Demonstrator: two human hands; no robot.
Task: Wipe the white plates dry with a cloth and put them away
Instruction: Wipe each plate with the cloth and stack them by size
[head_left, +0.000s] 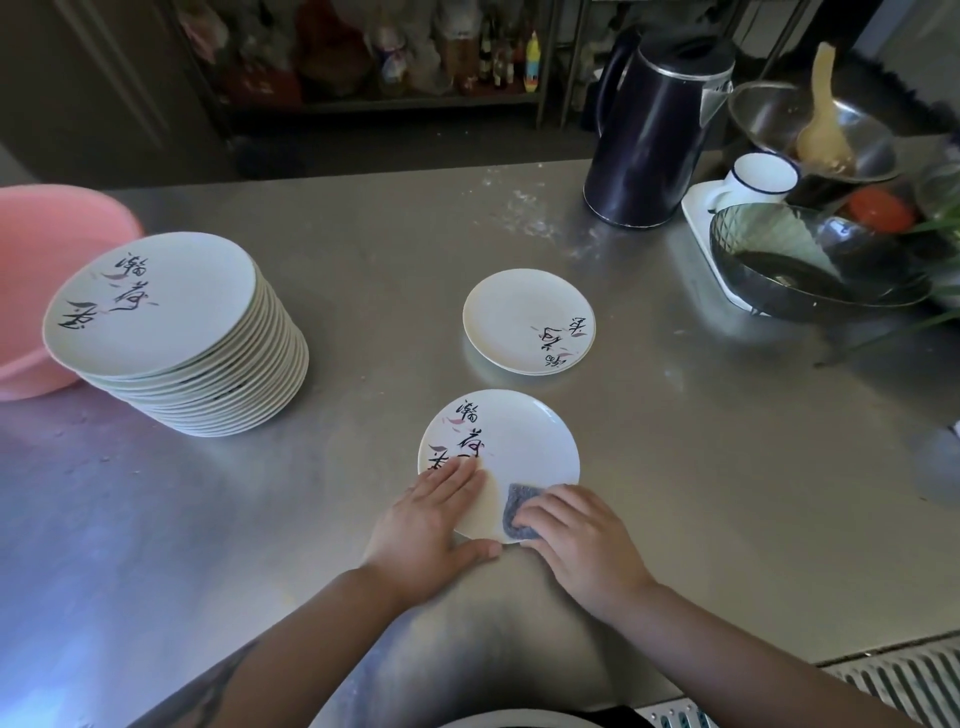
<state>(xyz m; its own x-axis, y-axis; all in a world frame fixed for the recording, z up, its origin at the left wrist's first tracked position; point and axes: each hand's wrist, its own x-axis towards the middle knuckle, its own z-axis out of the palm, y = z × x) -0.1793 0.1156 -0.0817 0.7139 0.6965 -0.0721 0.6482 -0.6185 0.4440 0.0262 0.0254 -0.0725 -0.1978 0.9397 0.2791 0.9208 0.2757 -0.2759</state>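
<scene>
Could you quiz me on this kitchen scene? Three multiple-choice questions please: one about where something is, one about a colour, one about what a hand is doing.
1. Where is the tall stack of plates?
A. Left of the plate being wiped
B. Inside the kettle
C. On the floor

2. What colour is the basin behind the stack?
A. Green
B. Pink
C. Black

3. What is the right hand doing?
A. Hanging idle
B. Lifting the kettle
C. Pressing a grey cloth on the near plate

Answers: 1 A, the stack stands on the counter's left side. 2 B, its rim shows pink. 3 C, its fingers lie over the cloth on the plate, while the left hand steadies the rim.
</scene>
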